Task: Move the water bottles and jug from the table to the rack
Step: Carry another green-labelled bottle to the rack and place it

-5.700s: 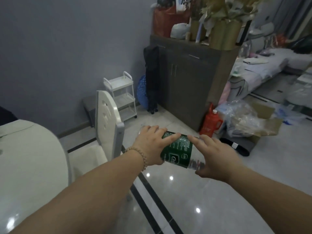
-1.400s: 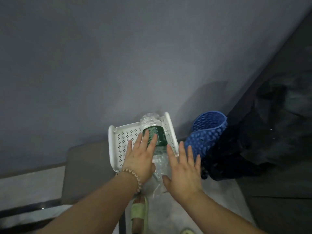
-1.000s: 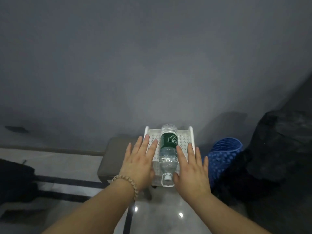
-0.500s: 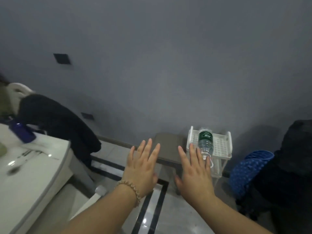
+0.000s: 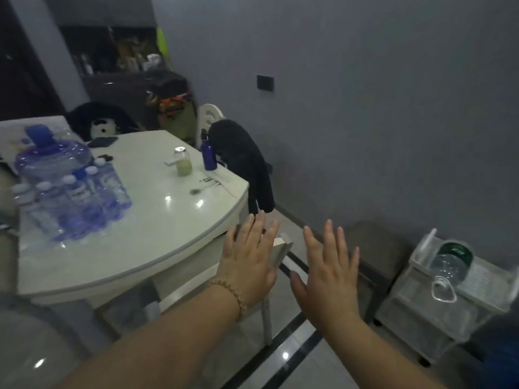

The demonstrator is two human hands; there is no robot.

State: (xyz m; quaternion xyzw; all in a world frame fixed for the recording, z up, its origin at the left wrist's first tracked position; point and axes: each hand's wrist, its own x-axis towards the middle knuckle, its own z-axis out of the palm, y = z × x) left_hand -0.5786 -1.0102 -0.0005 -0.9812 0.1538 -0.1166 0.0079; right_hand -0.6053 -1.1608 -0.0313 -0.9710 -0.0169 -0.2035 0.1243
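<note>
A dim room with a grey wall lies ahead of you. Your left hand [image 5: 250,259] and right hand [image 5: 328,273] hang flat in mid-air, fingers straight and spread, holding nothing; I read that as reaching empty-handed for the next load.

Left of your left hand, the white desk [image 5: 168,220] carries the big blue jug [image 5: 50,161], with a cluster of capped water bottles [image 5: 73,197] just in front of it.

Right of your right hand and lower down, the white rack [image 5: 415,313] holds one green-labelled bottle [image 5: 450,262] on its top tier. It lies on its side, neck toward you, probably so it cannot topple.

The rack's lower tiers are blurred and its right side is cut off. The clustered bottles overlap too much to count.
</note>
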